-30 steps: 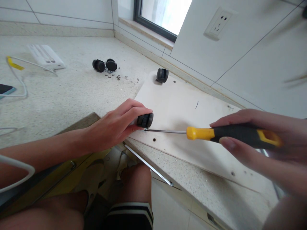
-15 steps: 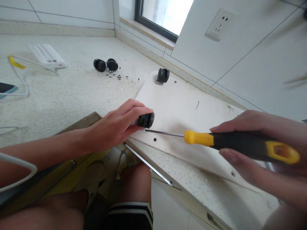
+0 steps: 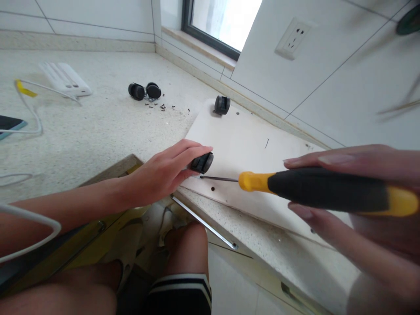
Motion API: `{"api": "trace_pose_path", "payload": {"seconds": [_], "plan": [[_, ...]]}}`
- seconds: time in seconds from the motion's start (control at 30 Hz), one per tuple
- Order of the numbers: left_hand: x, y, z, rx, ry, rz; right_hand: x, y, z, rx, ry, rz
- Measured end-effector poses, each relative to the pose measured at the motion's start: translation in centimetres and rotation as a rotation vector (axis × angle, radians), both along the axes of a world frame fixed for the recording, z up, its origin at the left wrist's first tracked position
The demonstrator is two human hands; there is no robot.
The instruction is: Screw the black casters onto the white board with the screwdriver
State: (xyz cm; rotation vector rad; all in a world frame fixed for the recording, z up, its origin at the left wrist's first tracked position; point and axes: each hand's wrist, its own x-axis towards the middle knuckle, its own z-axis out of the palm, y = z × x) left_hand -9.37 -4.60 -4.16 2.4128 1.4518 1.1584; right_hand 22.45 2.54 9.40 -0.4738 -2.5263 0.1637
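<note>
My left hand (image 3: 167, 168) grips a black caster wheel (image 3: 202, 162) at the near left corner of a white board (image 3: 239, 144). In my right hand (image 3: 354, 245) is a screwdriver (image 3: 328, 188) with a yellow and black handle, held between thumb and fingers. Its shaft points left, and the tip meets a small dark screw (image 3: 201, 176) at the base of that caster. Another caster (image 3: 222, 105) stands upright on the board's far left corner. A dark hole (image 3: 213, 189) shows in the board close to the screwdriver tip.
Two loose casters (image 3: 144, 90) lie on the speckled countertop (image 3: 108, 127), with several small screws (image 3: 162, 106) beside them. Further left are a white power bank (image 3: 65, 79), a white cable (image 3: 36, 111) and part of a phone (image 3: 11, 124). A wall socket (image 3: 293, 38) is behind the board.
The screwdriver handle has turned about its axis, and my right hand's fingers have shifted around it. My left hand stays on the caster. The view has shifted slightly.
</note>
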Motion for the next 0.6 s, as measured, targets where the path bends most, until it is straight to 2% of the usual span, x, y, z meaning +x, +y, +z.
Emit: {"api": "trace_pose_path", "payload": {"seconds": [0.27,0.43,0.6], "plan": [[0.8,-0.1,-1.7,-0.013,-0.120,0.045,-6.7,-2.9,1.5,0.092,0.043,0.035],[1.1,-0.1,-2.0,0.046,-0.144,0.044,-7.1,-3.5,2.5,0.177,0.084,0.037],[0.7,-0.4,-2.5,0.081,-0.117,0.021,-7.8,-3.2,1.8,0.267,0.151,0.098]]}}
